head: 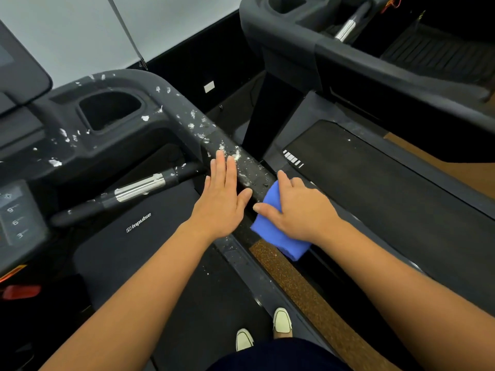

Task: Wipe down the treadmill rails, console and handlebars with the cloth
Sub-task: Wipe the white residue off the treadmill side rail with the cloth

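Left fingers (pixel 231 172) flat; right fingers (pixel 285 183) around cloth (pixel 278 236).

A pale wall (pixel 80 36) is seen at the top left, with a black skirting (pixel 192 62) running along its foot. A small white label (pixel 209 87) is fixed to the skirting, and a thin grey rod (pixel 126 30) is slanted down across the wall. A neighbouring treadmill (pixel 375 188) is set at the right; its cup holder (pixel 286 4) and chrome bar (pixel 347 29) are seen at the top, and white bar marks (pixel 292 158) are printed at the head of its deck. Orange wires (pixel 393 2) are glimpsed behind it. A brown speckled floor strip (pixel 302 285) is laid just left of that machine. Two white shoes (pixel 281 320) are placed side by side at the bottom.
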